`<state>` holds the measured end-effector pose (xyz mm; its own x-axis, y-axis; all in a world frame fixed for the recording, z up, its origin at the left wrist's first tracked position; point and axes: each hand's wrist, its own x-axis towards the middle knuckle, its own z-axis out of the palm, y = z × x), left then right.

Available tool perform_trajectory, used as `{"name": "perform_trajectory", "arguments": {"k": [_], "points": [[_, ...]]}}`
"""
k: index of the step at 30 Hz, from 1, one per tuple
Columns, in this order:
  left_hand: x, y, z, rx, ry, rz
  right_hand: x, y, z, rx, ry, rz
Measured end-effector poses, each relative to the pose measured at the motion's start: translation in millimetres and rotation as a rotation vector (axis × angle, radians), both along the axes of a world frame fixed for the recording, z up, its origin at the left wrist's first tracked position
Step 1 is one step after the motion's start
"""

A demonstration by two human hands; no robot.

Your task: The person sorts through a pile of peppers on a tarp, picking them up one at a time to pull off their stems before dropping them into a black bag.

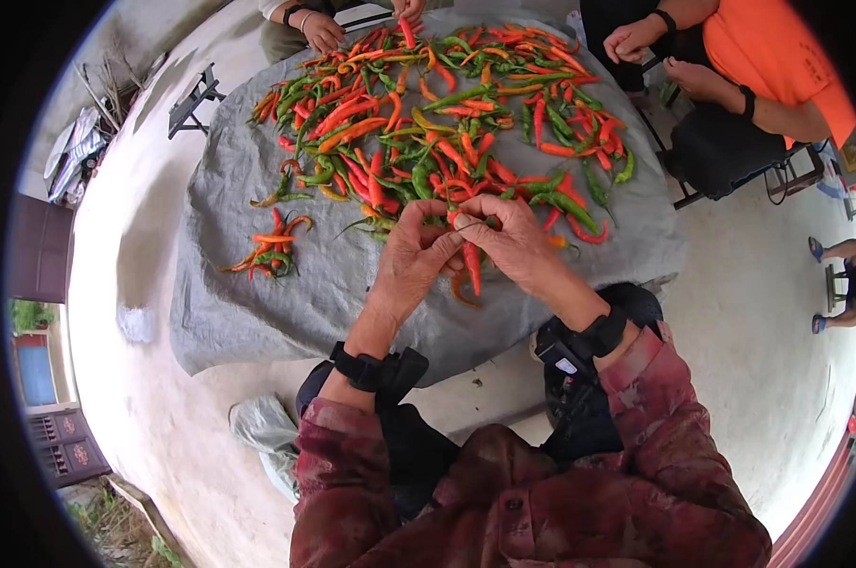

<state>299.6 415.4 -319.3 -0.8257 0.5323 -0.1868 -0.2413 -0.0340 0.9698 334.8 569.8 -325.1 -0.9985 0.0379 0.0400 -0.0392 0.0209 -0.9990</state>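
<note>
Both my hands meet over the near edge of a large heap of red, orange and green chili peppers. A red chili pepper hangs tip down between them. My left hand pinches it near its stem end from the left. From the right, the thumb and fingers of my right hand close on the same stem end, where a bit of green shows. A curved brownish-orange chili lies on the grey sheet just below my hands. To the left, a small separate pile of chilies rests on the sheet.
The grey sheet drapes over the work surface. One person's hands are at the far edge; another person in orange sits at the far right. A small folding stool stands far left, and a plastic bag lies by my left knee.
</note>
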Motion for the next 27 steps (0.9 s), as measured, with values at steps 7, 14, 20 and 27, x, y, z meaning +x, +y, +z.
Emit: {"name": "perform_trajectory", "arguments": {"k": [7, 14, 20, 27], "points": [[-6, -13, 1, 0.006, 0.01, 0.015, 4, 3, 3, 0.327, -0.022, 0.184], [-16, -31, -2, 0.036, -0.03, 0.202, 8, 4, 19, 0.17, -0.154, 0.483], [-25, -13, 3, -0.033, 0.303, 0.35, 9, 40, 24, -0.589, -0.165, 0.19], [-7, 52, -23, -0.767, 1.389, 0.049, 9, 37, 26, -0.762, -0.109, -0.005]]}}
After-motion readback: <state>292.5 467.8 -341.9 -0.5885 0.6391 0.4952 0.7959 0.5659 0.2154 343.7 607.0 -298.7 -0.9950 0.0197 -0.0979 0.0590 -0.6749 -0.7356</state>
